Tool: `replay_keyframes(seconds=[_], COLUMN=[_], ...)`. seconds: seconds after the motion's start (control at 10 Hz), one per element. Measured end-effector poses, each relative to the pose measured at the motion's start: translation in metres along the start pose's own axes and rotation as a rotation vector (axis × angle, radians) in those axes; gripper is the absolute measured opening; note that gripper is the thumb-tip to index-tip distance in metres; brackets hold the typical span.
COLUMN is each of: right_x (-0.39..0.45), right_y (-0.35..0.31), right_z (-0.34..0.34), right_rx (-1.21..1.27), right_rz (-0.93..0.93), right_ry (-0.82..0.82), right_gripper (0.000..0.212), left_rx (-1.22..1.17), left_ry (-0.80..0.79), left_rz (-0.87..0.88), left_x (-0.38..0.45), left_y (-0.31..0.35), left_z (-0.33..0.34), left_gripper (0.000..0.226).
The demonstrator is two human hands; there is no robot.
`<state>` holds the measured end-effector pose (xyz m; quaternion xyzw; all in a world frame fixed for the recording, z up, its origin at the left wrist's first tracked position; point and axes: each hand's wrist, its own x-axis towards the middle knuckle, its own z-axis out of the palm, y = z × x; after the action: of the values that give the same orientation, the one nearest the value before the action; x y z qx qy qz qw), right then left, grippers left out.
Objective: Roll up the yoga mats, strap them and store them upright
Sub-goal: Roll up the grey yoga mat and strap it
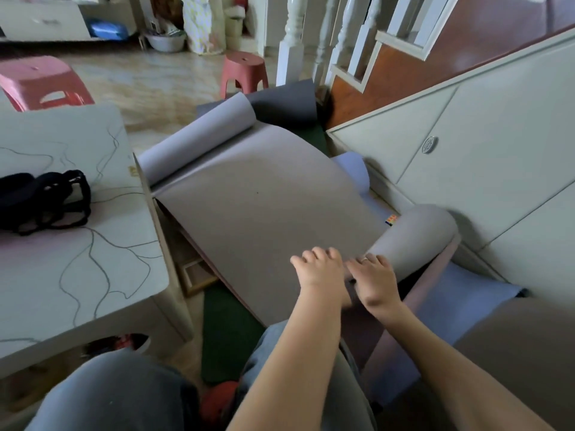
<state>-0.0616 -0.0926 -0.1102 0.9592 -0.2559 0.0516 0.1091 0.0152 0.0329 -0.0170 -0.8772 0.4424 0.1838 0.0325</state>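
Mat (264,206): grey-brown, spread over the floor between the table (77,275) and the white cabinet (497,150); far end curled into a loose roll (199,141) near the table's far right corner, near end wound into a tighter roll (413,241) beside the cabinet.
Long axis of near roll: slanting from near-left to far-right, left end just ahead of the hands, right end against the cabinet base.
Left hand (320,269): flat on the mat sheet, fingers (317,253) lying forward and a little apart, pressing, gripping nothing.
Right hand (373,275): beside the left, nearly touching it; fingers (370,261) reaching onto the left end of the near roll, pressing rather than curling round as far as visible; ring on one finger.
Nearer hand: right, already at the roll; left a little to the side on the flat sheet.
Direction of coming move, as a judgement: roll to be pushed away from the knees toward the far curled end, hands better spread along its length since both crowd one end.
Risk, as a judgement: roll coning or skewing toward the cabinet.
Other mats: a green (227,334) and a blue-lilac one (451,309) under the sheet, a dark grey one (286,104) at the far end.
Straps (46,200): black bundle on the table's left edge, well apart from both hands.
Progress, as a judgement: early; nothing strapped or upright.
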Motion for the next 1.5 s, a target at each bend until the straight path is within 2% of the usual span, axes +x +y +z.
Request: replay_keyframes(seconds=[0.1, 0.2, 0.3, 0.4, 0.5, 0.6, 0.7, 0.8, 0.9, 1.0, 1.1, 1.2, 1.3, 1.4, 1.5], right_x=[0.016, 0.015, -0.004, -0.028, -0.056, -0.084, -0.088, -0.086, -0.100, -0.124, -0.136, -0.141, -0.149, -0.166, -0.183], right_y=[-0.003, -0.019, -0.057, -0.093, -0.124, -0.142, -0.130, -0.108, -0.086, -0.077, -0.078, -0.092, -0.122, -0.136, -0.116], right_z=[-0.061, -0.122, -0.191, -0.242, -0.285, -0.324, -0.345, -0.357, -0.362, -0.354, -0.331, -0.316, -0.300, -0.278, -0.267], right_rx=[0.029, 0.094, 0.170, 0.286, 0.340, 0.290, 0.100, 0.017, 0.088, 0.124, 0.076, 0.101, 0.141, 0.222, 0.185], right_rz=[-0.015, -0.053, -0.161, -0.268, -0.381, -0.478, -0.426, -0.383, -0.363, -0.254, -0.158, -0.094, -0.002, -0.085, -0.174], right_ry=[0.170, 0.221, 0.398, 0.664, 0.736, 0.548, 0.220, -0.050, -0.164, 0.065, 0.498, 0.698, 0.689, 0.507, 0.190], right_gripper=[0.021, 0.022, 0.019, 0.022, 0.032, 0.061, 0.095, 0.110, 0.090, 0.052, 0.035, 0.033, 0.028, 0.037, 0.071], left_rx=[-0.068, -0.022, 0.126, 0.226, 0.273, 0.321, 0.388, 0.495, 0.502, 0.508, 0.478, 0.674, 0.698, 0.458, 0.364], left_ry=[0.195, 0.657, 0.907, 1.053, 1.163, 1.147, 1.130, 1.141, 1.194, 1.244, 1.346, 1.168, 0.670, 0.591, 0.677], left_rz=[0.038, 0.158, 0.225, 0.246, 0.232, 0.214, 0.261, 0.366, 0.413, 0.437, 0.431, 0.253, 0.136, 0.188, 0.261], left_x=[-0.022, -0.056, -0.098, -0.150, -0.212, -0.265, -0.290, -0.296, -0.288, -0.280, -0.267, -0.258, -0.263, -0.261, -0.267], left_y=[-0.008, -0.038, -0.077, -0.114, -0.156, -0.194, -0.207, -0.200, -0.192, -0.180, -0.161, -0.131, -0.089, -0.078, -0.084], left_z=[-0.017, -0.041, -0.070, -0.100, -0.109, -0.105, -0.096, -0.088, -0.090, -0.104, -0.125, -0.140, -0.135, -0.104, -0.048], left_gripper=[0.100, 0.083, 0.046, 0.030, 0.021, 0.021, 0.026, 0.024, 0.028, 0.031, 0.039, 0.060, 0.093, 0.049, 0.022])
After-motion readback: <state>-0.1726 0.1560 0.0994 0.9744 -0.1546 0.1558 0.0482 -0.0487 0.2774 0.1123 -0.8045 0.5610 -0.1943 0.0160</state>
